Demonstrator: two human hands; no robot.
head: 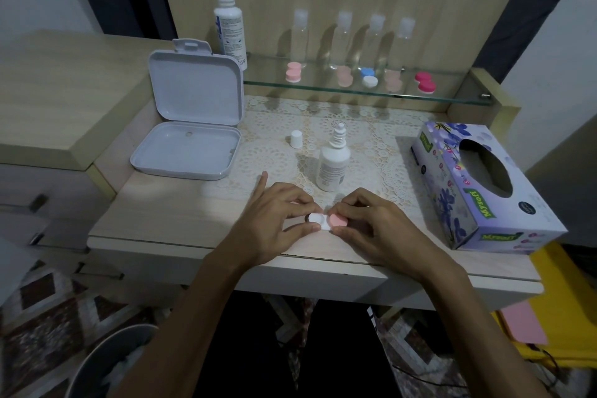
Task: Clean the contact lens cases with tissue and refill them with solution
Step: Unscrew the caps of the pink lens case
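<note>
A contact lens case (326, 221) with one white cap and one pink cap lies near the table's front edge. My left hand (281, 220) pinches the white cap between thumb and fingers, its index finger stretched out. My right hand (365, 223) pinches the pink cap. An uncapped solution bottle (334, 161) stands just behind the hands, and its white cap (296, 138) sits to the left of it. A purple tissue box (484, 191) lies at the right.
An open white plastic box (190, 126) stands at the left. A glass shelf (355, 90) at the back carries several lens cases, clear bottles and a taller solution bottle (227, 22). A bin (106, 362) is on the floor at lower left.
</note>
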